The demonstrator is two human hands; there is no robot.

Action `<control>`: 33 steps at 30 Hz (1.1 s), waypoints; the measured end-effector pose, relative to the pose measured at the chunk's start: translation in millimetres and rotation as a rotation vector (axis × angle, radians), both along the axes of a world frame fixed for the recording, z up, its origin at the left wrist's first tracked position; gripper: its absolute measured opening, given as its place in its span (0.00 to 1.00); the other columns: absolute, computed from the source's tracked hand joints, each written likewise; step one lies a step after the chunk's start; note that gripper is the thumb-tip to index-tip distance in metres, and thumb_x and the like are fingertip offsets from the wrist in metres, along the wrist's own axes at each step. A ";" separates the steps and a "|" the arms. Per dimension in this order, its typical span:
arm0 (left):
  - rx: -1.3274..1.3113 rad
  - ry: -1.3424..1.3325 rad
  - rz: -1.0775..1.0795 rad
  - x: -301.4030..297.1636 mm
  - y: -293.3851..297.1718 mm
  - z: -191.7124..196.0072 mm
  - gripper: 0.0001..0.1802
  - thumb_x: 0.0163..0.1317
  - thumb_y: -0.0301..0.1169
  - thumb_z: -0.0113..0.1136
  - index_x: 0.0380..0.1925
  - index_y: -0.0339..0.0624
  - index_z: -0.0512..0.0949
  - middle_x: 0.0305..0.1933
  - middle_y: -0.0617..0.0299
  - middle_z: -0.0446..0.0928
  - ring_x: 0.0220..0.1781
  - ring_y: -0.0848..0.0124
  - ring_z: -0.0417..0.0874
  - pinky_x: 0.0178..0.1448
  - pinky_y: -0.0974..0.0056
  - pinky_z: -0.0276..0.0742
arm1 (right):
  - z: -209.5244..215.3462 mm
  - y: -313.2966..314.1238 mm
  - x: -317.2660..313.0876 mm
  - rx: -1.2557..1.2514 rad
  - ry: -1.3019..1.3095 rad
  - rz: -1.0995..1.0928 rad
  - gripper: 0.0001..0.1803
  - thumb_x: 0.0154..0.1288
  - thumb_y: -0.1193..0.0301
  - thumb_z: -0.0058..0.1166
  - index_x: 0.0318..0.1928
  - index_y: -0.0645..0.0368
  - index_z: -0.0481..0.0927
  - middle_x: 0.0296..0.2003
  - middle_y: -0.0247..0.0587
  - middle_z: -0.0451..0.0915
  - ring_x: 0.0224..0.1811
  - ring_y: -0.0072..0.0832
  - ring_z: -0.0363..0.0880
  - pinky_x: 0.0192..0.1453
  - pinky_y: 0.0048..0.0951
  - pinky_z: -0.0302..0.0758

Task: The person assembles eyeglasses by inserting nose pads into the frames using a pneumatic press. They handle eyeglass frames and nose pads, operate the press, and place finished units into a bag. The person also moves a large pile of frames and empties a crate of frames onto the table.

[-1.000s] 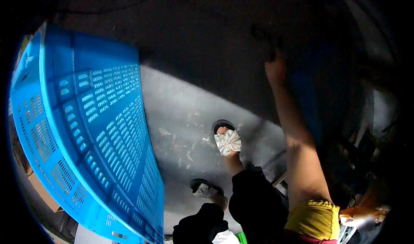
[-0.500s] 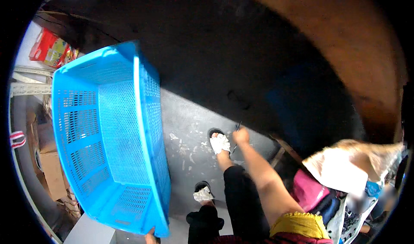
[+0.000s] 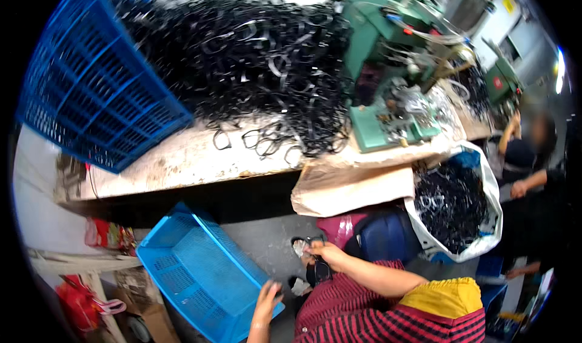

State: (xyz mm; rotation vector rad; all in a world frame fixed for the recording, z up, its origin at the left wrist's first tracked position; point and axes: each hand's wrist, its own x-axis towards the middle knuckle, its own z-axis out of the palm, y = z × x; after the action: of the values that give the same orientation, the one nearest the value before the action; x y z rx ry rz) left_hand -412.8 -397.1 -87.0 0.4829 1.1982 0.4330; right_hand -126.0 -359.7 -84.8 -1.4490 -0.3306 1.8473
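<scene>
Your right hand (image 3: 326, 255), pinched closed on an apparent dark spectacle frame (image 3: 321, 273), right of the blue crate (image 3: 206, 273); your left hand (image 3: 265, 303), half-curled at its near rim, grip unclear; step, seemingly holding; next move, calling for a steady pinch.

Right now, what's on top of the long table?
On the long table: a heap of thin black pieces, a blue crate at the left end, a green machine farther right, and a pale sheet hanging over the front edge. The heap hides whatever is beneath it.
</scene>
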 end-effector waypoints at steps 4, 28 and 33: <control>-0.066 -0.201 -0.005 149.0 94.6 79.6 0.36 0.72 0.44 0.52 0.72 0.38 0.52 0.71 0.46 0.61 0.71 0.56 0.64 0.70 0.47 0.65 | 61.5 22.1 -4.0 0.543 -1.108 0.508 0.20 0.54 0.70 0.55 0.44 0.72 0.79 0.44 0.60 0.79 0.50 0.56 0.77 0.54 0.48 0.75; 0.437 -0.102 -0.305 188.8 331.9 223.3 0.31 0.73 0.50 0.48 0.67 0.41 0.62 0.54 0.49 0.78 0.59 0.59 0.77 0.61 0.52 0.74 | -101.9 76.7 195.9 -0.170 -0.048 -0.912 0.32 0.69 0.56 0.56 0.67 0.62 0.67 0.60 0.45 0.76 0.63 0.45 0.71 0.68 0.53 0.58; -0.202 -0.010 -0.284 138.3 304.2 161.3 0.47 0.69 0.55 0.53 0.70 0.25 0.51 0.67 0.34 0.64 0.65 0.50 0.72 0.67 0.49 0.72 | 36.0 73.6 220.5 -0.025 0.067 -1.026 0.33 0.65 0.58 0.57 0.66 0.61 0.67 0.62 0.46 0.73 0.65 0.43 0.68 0.72 0.50 0.54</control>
State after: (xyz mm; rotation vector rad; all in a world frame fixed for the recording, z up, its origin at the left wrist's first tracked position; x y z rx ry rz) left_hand -274.5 -93.0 74.3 0.4663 1.1296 0.0697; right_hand 94.4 -286.2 -48.8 -1.2081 0.4178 1.0413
